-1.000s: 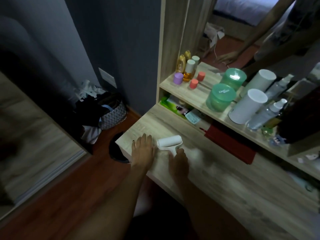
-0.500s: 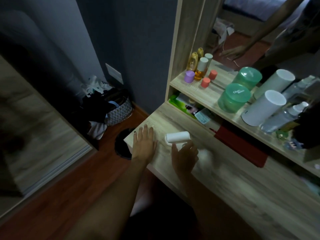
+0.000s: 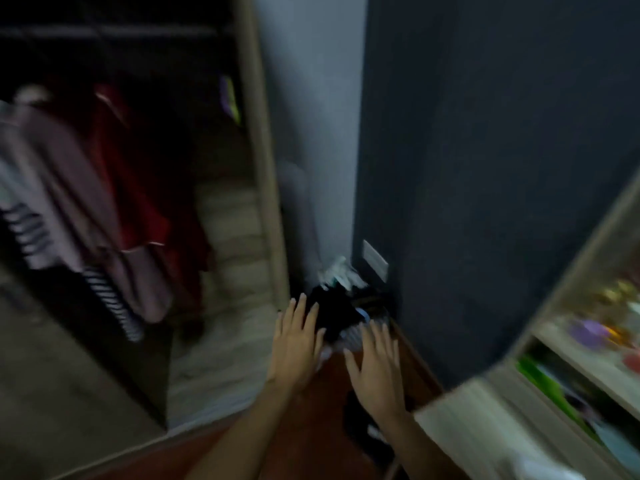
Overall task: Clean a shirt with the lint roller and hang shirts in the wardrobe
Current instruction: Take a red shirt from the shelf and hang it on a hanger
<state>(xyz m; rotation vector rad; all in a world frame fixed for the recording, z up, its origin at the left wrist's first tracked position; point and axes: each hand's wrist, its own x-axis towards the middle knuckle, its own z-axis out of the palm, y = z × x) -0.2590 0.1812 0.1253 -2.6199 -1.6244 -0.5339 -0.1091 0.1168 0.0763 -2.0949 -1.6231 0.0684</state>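
Observation:
Both of my hands are held out in front of me with fingers spread and nothing in them. My left hand (image 3: 296,341) and my right hand (image 3: 375,368) hover over the red-brown floor, just short of a basket of dark clothes (image 3: 346,313) in the corner. To the left the wardrobe (image 3: 263,174) stands open, with a mauve shirt (image 3: 65,188), a red garment (image 3: 138,188) and a striped top (image 3: 110,306) hanging inside. The lint roller is out of view. The picture is blurred by motion.
The wooden dressing table (image 3: 460,424) and its shelf of bottles (image 3: 595,327) sit at the lower right. A dark blue wall (image 3: 485,168) with a socket plate (image 3: 374,259) stands ahead. A dark object (image 3: 360,410) lies on the floor under my right hand.
My right hand let go of the lint roller on the table. My view swung left to the open wardrobe, and both hands came off the table and now reach toward the clothes basket.

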